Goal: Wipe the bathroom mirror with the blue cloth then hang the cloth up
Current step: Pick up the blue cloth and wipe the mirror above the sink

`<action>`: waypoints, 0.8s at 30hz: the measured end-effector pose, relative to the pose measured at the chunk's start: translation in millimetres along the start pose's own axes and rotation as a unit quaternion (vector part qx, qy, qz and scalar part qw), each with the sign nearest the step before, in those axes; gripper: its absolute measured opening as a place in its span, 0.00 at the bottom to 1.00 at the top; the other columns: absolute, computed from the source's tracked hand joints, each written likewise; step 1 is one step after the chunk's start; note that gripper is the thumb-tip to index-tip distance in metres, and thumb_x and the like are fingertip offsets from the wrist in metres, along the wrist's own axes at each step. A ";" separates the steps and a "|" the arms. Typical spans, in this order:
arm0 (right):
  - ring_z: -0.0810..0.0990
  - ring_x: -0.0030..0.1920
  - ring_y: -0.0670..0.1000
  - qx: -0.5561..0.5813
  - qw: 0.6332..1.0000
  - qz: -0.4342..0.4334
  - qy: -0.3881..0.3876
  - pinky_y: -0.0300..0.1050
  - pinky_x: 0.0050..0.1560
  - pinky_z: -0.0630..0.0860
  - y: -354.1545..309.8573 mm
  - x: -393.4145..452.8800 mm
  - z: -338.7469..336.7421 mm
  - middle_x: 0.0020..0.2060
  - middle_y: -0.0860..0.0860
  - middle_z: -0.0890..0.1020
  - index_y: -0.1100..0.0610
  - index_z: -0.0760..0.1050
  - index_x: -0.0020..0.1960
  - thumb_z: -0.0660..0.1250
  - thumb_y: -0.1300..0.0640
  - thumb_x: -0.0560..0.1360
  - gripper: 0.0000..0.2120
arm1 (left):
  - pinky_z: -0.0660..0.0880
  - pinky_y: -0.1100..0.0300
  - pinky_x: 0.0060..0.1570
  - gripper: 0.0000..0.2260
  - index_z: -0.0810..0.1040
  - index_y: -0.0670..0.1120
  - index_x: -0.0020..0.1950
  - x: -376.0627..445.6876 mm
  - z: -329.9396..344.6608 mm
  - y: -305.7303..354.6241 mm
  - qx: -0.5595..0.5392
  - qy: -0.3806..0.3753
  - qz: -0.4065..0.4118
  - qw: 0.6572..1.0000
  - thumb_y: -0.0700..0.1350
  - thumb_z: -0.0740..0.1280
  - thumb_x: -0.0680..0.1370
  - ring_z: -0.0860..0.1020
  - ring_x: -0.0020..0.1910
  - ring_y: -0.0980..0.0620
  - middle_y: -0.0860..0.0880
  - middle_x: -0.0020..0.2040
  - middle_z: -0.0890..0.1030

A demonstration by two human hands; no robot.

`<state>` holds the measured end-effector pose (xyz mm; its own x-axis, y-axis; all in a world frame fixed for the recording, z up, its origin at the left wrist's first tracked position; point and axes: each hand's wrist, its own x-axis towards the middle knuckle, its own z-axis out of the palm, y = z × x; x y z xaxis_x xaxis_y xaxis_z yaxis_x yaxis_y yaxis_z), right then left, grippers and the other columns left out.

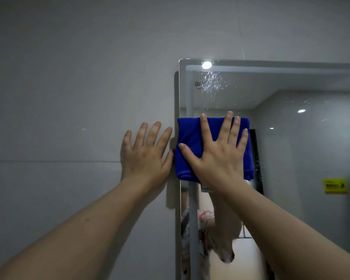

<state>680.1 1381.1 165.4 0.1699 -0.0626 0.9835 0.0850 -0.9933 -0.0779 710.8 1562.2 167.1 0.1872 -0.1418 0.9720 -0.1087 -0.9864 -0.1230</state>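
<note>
Cloth [190, 150], blue and folded into a thick pad, sits at the left edge of the mirror [291, 138], roughly mid-height in view, pinned flat to the glass under your right hand [220, 156]. That hand is not gripping: fingers are spread and straight, palm pressing, which likely spreads pressure over the whole pad for an even wipe. Your left hand [146, 154] is empty, open and flat on the tiled wall [69, 118] just beside the mirror's edge, thumb near the cloth; judged to be a brace while you lean in. Water droplets [212, 83] show on the glass above the cloth, near the top corner, so the wiping step looks unfinished there. No hook or rail for hanging is in view.
</note>
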 end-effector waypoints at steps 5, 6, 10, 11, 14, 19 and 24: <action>0.37 0.82 0.64 -0.005 1.000 -0.010 0.004 0.67 0.80 0.39 -2.5 31.9 -3.4 0.82 0.64 0.39 0.42 0.39 0.84 0.40 0.20 0.73 0.45 | 0.64 0.43 0.67 0.23 0.72 0.50 0.71 40.4 -12.9 1.6 -0.047 0.064 -0.025 0.996 0.57 0.53 0.80 0.70 0.65 0.42 0.46 0.68 0.73; 0.37 0.82 0.64 -0.006 1.000 -0.011 0.004 0.67 0.80 0.39 -3.1 39.2 -4.0 0.82 0.64 0.39 0.42 0.39 0.84 0.39 0.20 0.73 0.45 | 0.62 0.42 0.71 0.25 0.70 0.51 0.74 49.4 -14.4 1.2 -0.054 0.059 -0.032 0.996 0.58 0.52 0.80 0.68 0.70 0.41 0.46 0.72 0.72; 0.35 0.82 0.63 -0.011 1.000 -0.012 -0.002 0.67 0.80 0.39 -5.4 74.3 -10.0 0.82 0.63 0.38 0.42 0.36 0.83 0.38 0.20 0.73 0.46 | 0.48 0.43 0.80 0.27 0.56 0.54 0.82 84.6 -15.0 -0.3 -0.051 0.039 -0.020 0.998 0.58 0.44 0.83 0.53 0.82 0.44 0.49 0.82 0.57; 0.35 0.82 0.63 -0.011 1.000 -0.013 -0.003 0.67 0.80 0.38 -6.2 84.1 -11.8 0.82 0.63 0.38 0.42 0.36 0.83 0.38 0.20 0.73 0.45 | 0.46 0.43 0.80 0.26 0.53 0.55 0.83 91.8 -14.1 -0.8 -0.043 0.037 -0.011 0.998 0.58 0.44 0.84 0.50 0.82 0.44 0.50 0.83 0.55; 0.35 0.82 0.64 -0.012 1.000 -0.014 -0.002 0.67 0.79 0.38 -9.2 114.8 -17.9 0.82 0.63 0.39 0.42 0.36 0.83 0.39 0.20 0.73 0.46 | 0.43 0.43 0.80 0.28 0.45 0.55 0.83 98.1 -9.8 -0.6 -0.019 0.032 -0.003 0.999 0.60 0.44 0.84 0.45 0.83 0.45 0.50 0.84 0.49; 0.36 0.82 0.64 -0.002 1.000 0.000 0.006 0.68 0.79 0.38 -17.2 161.0 -28.5 0.82 0.63 0.39 0.43 0.38 0.84 0.40 0.20 0.74 0.46 | 0.44 0.41 0.80 0.28 0.43 0.55 0.83 93.0 -7.2 2.0 -0.031 0.047 -0.006 0.998 0.60 0.43 0.83 0.44 0.83 0.46 0.51 0.84 0.47; 0.38 0.82 0.66 -0.003 1.000 0.009 0.011 0.69 0.79 0.39 -22.4 188.1 -32.0 0.83 0.62 0.42 0.45 0.40 0.84 0.42 0.20 0.74 0.47 | 0.46 0.41 0.80 0.30 0.45 0.56 0.83 97.2 -5.5 -0.5 -0.025 0.054 -0.007 0.998 0.61 0.43 0.81 0.46 0.83 0.46 0.51 0.84 0.50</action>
<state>678.8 1388.5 357.4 0.1490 -0.0822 0.9854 0.0761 -0.9926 -0.0943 723.7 1549.4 262.7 0.0839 -0.1163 0.9897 -0.1553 -0.9826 -0.1023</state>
